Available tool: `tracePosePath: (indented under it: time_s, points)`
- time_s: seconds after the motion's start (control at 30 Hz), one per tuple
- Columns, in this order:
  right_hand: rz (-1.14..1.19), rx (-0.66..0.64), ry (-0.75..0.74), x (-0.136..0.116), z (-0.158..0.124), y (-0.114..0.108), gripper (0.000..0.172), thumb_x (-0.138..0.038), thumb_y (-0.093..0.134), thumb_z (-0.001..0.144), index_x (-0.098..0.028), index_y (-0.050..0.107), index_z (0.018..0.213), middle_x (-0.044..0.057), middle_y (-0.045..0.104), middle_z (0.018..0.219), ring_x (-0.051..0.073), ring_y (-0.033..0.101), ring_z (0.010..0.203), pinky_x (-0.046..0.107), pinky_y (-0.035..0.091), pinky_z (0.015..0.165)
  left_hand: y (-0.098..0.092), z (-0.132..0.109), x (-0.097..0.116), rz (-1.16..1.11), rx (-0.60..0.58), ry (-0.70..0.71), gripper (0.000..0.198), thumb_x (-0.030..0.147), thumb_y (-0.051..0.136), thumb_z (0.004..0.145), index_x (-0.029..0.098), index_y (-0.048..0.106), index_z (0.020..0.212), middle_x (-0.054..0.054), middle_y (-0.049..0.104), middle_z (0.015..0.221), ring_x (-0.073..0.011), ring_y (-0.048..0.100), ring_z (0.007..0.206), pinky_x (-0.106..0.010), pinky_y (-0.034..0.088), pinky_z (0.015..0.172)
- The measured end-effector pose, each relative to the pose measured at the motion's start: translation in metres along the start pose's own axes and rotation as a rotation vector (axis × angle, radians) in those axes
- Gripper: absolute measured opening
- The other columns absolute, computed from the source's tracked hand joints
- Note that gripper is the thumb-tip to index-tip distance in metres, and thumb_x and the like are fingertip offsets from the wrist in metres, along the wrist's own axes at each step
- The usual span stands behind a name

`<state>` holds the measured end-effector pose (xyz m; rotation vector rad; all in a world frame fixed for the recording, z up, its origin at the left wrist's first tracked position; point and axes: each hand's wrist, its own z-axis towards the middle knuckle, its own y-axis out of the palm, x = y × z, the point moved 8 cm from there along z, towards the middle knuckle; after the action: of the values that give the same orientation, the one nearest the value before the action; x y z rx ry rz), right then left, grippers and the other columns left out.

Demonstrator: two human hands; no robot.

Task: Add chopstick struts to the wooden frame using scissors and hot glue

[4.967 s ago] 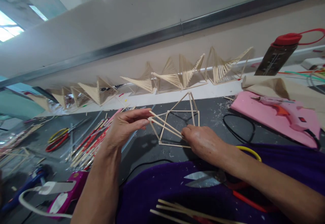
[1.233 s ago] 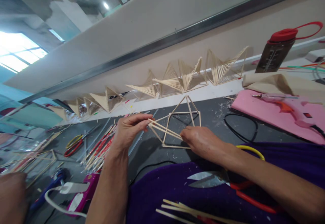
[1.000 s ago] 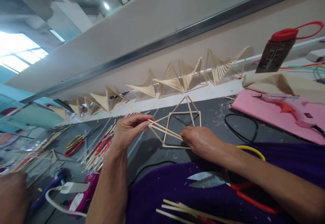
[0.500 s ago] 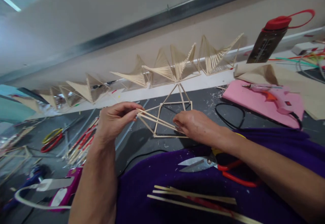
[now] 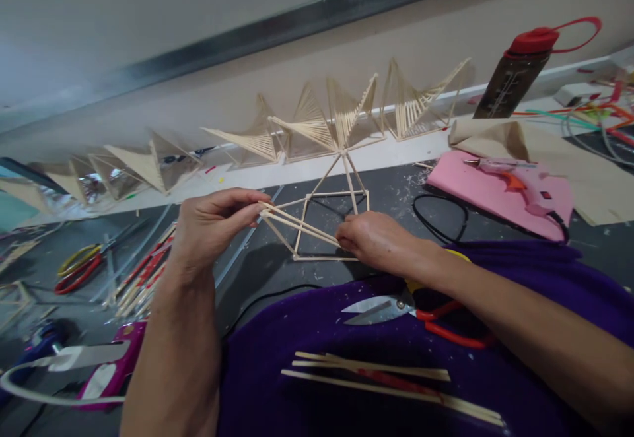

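A frame of thin wooden sticks (image 5: 324,259) stands on the dark table, with one peak at the back and one corner at the left. My left hand (image 5: 218,226) pinches that left corner, where a wooden stick (image 5: 297,224) meets it. This stick slants down to the right, close beside a bar of the frame. At its right end, the fingers of my right hand (image 5: 371,237) are closed on it; their tips are partly hidden. Scissors (image 5: 396,308) with red and yellow handles lie below my right forearm on purple cloth, above several loose sticks (image 5: 376,377).
Several finished stick models (image 5: 252,143) line the wall. A pink glue gun (image 5: 525,183) rests on pink foam (image 5: 446,176) at right, near a red-capped bottle (image 5: 515,80). Left are another pair of scissors (image 5: 82,265), bagged sticks (image 5: 143,275) and a magenta device (image 5: 111,371) with a cable.
The whole view has shifted slightly, so things appear a little further left and higher. Both hands keep their hold on the stick and frame, with little visible movement.
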<state>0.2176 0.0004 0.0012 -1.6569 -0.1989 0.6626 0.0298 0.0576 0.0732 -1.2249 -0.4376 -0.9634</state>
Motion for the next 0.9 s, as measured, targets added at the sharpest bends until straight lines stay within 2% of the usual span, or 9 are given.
tracePosePath:
  time_s: [0.23,0.5,0.9]
  points:
    - [-0.016,0.022,-0.013,-0.0018,-0.0002,0.0030,0.024,-0.021,0.043,0.088,-0.017,0.067,0.085,0.009,0.068,0.087,0.018,0.063,0.077,0.024,0.037,0.059,0.0007,-0.0004,-0.0023,0.020,-0.039,-0.012,0.023,0.033,0.071,0.071,0.017,0.074,0.086,-0.005,0.070,0.074,-0.0130,0.061,0.060,-0.022,0.050,0.057]
    - [-0.014,0.069,-0.018,0.0003,0.0004,0.0059,0.023,-0.020,0.044,0.087,-0.017,0.066,0.083,0.008,0.068,0.082,0.018,0.063,0.071,0.024,0.035,0.055,-0.0008,-0.0011,-0.0004,0.013,-0.044,0.007,0.019,0.032,0.071,0.071,0.019,0.075,0.085,-0.004,0.070,0.071,-0.0118,0.060,0.058,-0.021,0.048,0.054]
    - [-0.012,0.095,-0.020,0.0002,0.0011,0.0067,0.023,-0.021,0.045,0.088,-0.017,0.067,0.082,0.009,0.068,0.080,0.017,0.063,0.067,0.024,0.033,0.052,-0.0009,-0.0015,0.0059,-0.004,-0.052,0.028,0.017,0.031,0.071,0.071,0.021,0.075,0.084,-0.003,0.071,0.077,-0.0111,0.060,0.061,-0.019,0.048,0.054]
